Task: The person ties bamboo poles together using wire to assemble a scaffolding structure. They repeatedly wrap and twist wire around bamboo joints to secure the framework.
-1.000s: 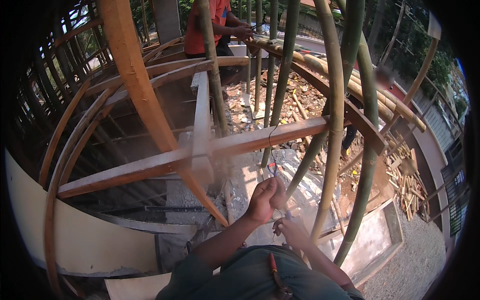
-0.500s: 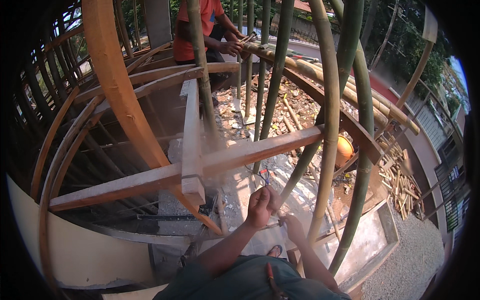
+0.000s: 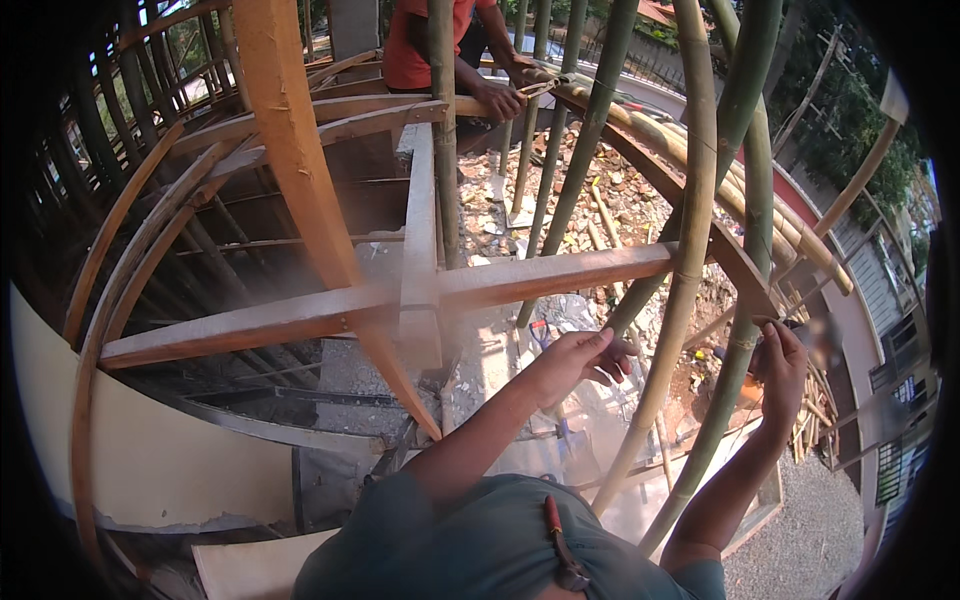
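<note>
My left hand [image 3: 580, 366] is raised beside a slanting green bamboo pole [image 3: 640, 300], its fingers apart and bent a little, with nothing visible in them. Farther right, my right hand [image 3: 783, 365] is lifted near the lower end of a dark timber beam [image 3: 745, 275]. Its thumb and fingertips are pinched together, just right of a curved green bamboo pole [image 3: 738, 375]. Whatever lies in that pinch is too small to name. A red-handled tool [image 3: 558, 540], like pincers, rests against my dark green shirt.
A pale timber beam [image 3: 560, 272] crosses ahead at hand height, joined by a curved orange-brown timber [image 3: 295, 150]. Beyond, a co-worker in a red shirt [image 3: 407, 60] grips pliers [image 3: 545, 88] at a bundle of bamboo poles [image 3: 660, 140]. Rubble [image 3: 570, 190] covers the ground below.
My hands were close together low in the middle. They have separated: the right has moved far right and up, the left up and slightly right, its fingers opening. The view has shifted.
</note>
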Demonstrator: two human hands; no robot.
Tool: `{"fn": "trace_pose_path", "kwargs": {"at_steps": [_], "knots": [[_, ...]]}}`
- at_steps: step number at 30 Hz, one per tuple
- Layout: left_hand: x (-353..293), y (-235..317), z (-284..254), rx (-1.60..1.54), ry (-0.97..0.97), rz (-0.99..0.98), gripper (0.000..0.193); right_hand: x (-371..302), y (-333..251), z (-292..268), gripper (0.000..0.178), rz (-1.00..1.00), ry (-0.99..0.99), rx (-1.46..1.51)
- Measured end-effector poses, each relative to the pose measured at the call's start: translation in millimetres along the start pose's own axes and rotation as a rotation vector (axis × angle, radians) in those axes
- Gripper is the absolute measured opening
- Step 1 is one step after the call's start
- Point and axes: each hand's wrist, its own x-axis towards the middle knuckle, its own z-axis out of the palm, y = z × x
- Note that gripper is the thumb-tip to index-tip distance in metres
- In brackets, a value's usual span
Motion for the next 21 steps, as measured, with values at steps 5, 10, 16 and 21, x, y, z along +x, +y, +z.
{"fn": "trace_pose_path", "kwargs": {"at_steps": [5, 10, 16, 21], "knots": [[-40.3, -45.1, -14.4, 0.265, 0.048, -0.052, 0.045, 131.8, -18.4, 29.1, 0.030, -0.147, -0.067, -0.167], [-65.2, -52.9, -22.1, 0.292, 0.185, -0.064, 0.042, 184.5, -55.2, 123.8, 0.048, -0.153, -0.153, -0.318], [-107.4, -59.9, -33.7, 0.392, 0.291, -0.005, 0.040, 272.2, -28.0, 187.8, 0.046, -0.258, -0.177, -0.333], [-167.2, -63.1, -29.9, 0.314, 0.495, -0.050, 0.040, 336.6, -9.9, 237.9, 0.030, -0.132, -0.317, -0.249]]}}
